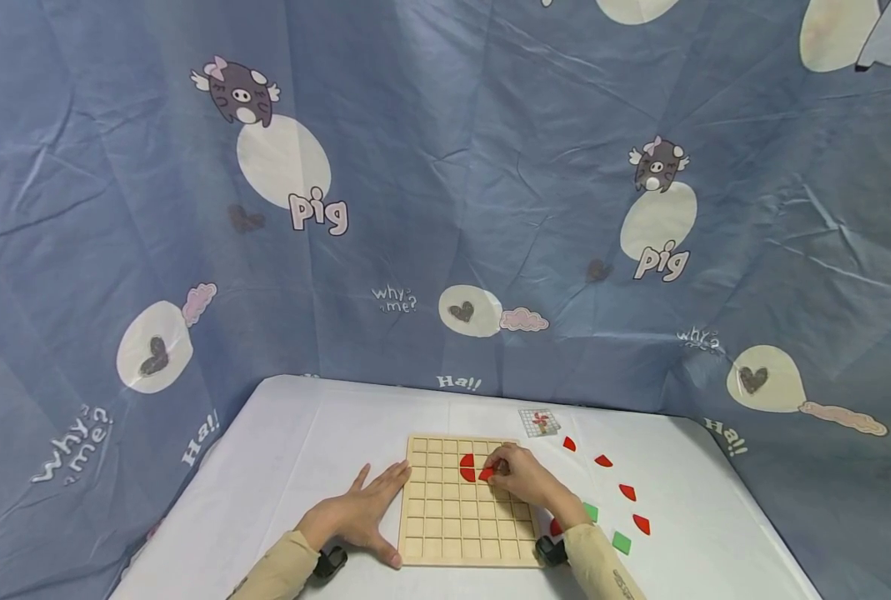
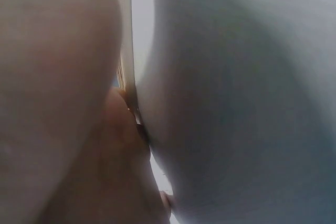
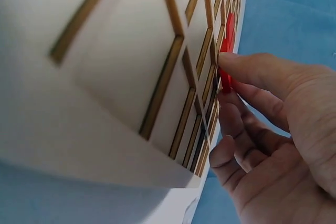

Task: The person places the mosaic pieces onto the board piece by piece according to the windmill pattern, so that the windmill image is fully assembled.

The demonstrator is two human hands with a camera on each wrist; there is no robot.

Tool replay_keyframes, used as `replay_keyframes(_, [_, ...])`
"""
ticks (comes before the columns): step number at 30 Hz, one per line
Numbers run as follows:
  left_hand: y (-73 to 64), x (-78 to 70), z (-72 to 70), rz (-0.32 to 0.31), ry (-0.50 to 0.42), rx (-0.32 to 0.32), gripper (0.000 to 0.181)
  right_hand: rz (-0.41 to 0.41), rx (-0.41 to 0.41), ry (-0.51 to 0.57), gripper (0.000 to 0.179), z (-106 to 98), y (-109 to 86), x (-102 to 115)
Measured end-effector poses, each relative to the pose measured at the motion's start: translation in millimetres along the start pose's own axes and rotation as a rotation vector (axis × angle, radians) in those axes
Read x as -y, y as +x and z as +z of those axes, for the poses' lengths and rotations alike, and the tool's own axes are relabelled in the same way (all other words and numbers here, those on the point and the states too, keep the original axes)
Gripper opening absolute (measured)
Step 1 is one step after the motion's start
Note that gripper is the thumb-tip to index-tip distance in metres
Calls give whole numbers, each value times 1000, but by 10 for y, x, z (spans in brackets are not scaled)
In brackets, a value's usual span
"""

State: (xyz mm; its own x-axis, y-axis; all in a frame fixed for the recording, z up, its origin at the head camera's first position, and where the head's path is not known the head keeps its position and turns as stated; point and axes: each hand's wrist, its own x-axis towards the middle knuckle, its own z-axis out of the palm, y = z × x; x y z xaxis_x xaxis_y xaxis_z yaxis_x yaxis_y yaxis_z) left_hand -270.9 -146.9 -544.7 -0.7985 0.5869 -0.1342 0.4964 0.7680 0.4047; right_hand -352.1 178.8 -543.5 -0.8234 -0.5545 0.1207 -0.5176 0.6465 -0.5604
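A square wooden grid board (image 1: 441,533) lies on the table. My left hand (image 1: 358,510) is spread flat along its left side, with fingertips and thumb at the edge. My right hand (image 1: 523,475) is over the upper right part of the board and pinches a red quarter-circle piece (image 1: 486,475) between thumb and fingers. In the right wrist view this red piece (image 3: 226,81) is against the grid. Just left of it, two more red quarter-circle pieces (image 1: 468,475) sit in neighbouring cells. The left wrist view is mostly covered by my hand and dark blur.
Several red quarter-circle pieces (image 1: 628,492) are scattered on the white table (image 1: 693,500) right of the board. Near my right wrist lie two green squares (image 1: 622,543). Behind the board's right corner is a patterned card (image 1: 539,422). A blue printed curtain (image 1: 415,208) hangs around the table.
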Motion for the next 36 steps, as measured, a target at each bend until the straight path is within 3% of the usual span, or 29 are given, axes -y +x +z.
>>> replay_keyframes(8, [5,-2,-2,-5,10,1,137,-57,16,-41,13,2,23,7])
replay_keyframes(36, [26,24,15,-16,1,6,139,-72,3,-32,12,-1,-1,42])
